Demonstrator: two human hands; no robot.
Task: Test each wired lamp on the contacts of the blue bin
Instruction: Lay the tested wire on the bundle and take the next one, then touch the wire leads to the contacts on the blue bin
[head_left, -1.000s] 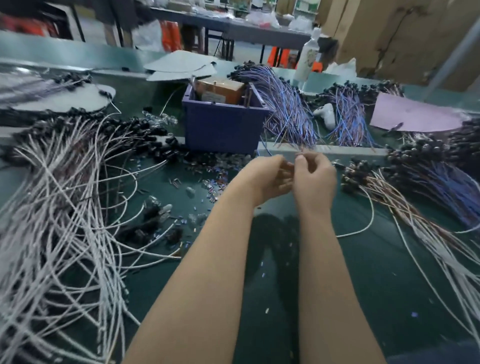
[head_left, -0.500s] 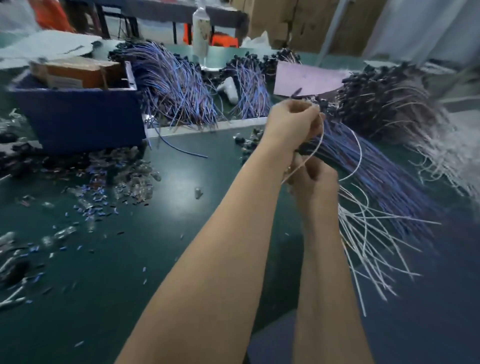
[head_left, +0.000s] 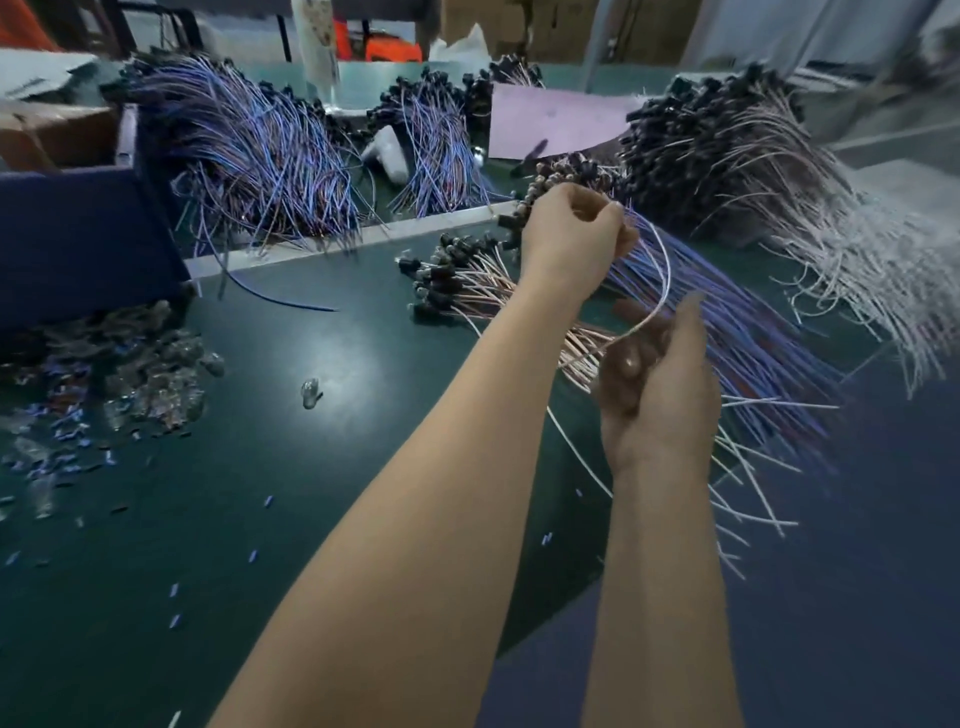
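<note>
My left hand (head_left: 571, 236) is raised over the wire piles at centre right and pinches one end of a pale wired lamp (head_left: 666, 270). Its wire arcs down to my right hand (head_left: 657, 384), which grips the other end just below. The lamp's socket is hidden inside my left fist. The blue bin (head_left: 78, 244) stands at the far left edge, well away from both hands. Its contacts are out of sight.
Heaps of blue-wired lamps (head_left: 249, 150) lie behind the bin. Pink-wired lamps (head_left: 457, 280) and blue wires (head_left: 753, 338) lie under my hands, a white-wired heap (head_left: 727, 150) to the right. A loose bulb (head_left: 310, 392) and scrap bulbs (head_left: 145, 364) lie on the green mat.
My view has swung right from the bin to the piles. My hands, joined a second ago, have parted, and the wire now stretches between the raised left hand and the lower right one.
</note>
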